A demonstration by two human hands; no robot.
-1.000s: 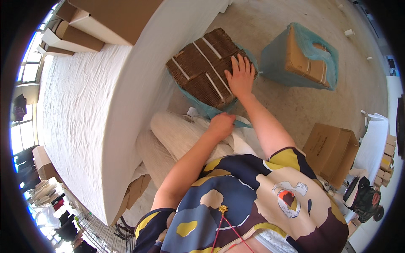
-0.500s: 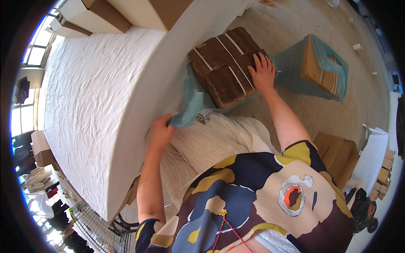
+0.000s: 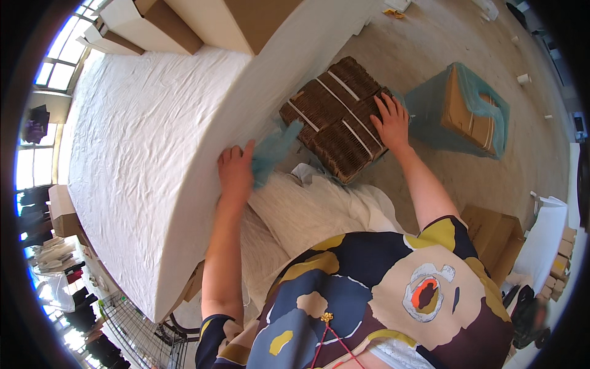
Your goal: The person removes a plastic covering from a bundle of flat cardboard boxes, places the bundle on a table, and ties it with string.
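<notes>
While the left hand [image 3: 236,172] touches crumpled blue sheeting [image 3: 272,150] beside the white-draped surface [image 3: 123,154] (cannot tell whether it grips), the right hand [image 3: 391,123] lies, fingers spread, on the right end of a brown corrugated stack [image 3: 332,120] bound with white straps. Beyond, to its right: a blue-wrapped carton [image 3: 453,114] on the floor [image 3: 424,40].

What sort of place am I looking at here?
Probably a packing workshop or storeroom: the white-strapped, ribbed brown bundle, the rectangular cardboard package in translucent blue wrapping and the brown cardboard carton at right suggest it.
</notes>
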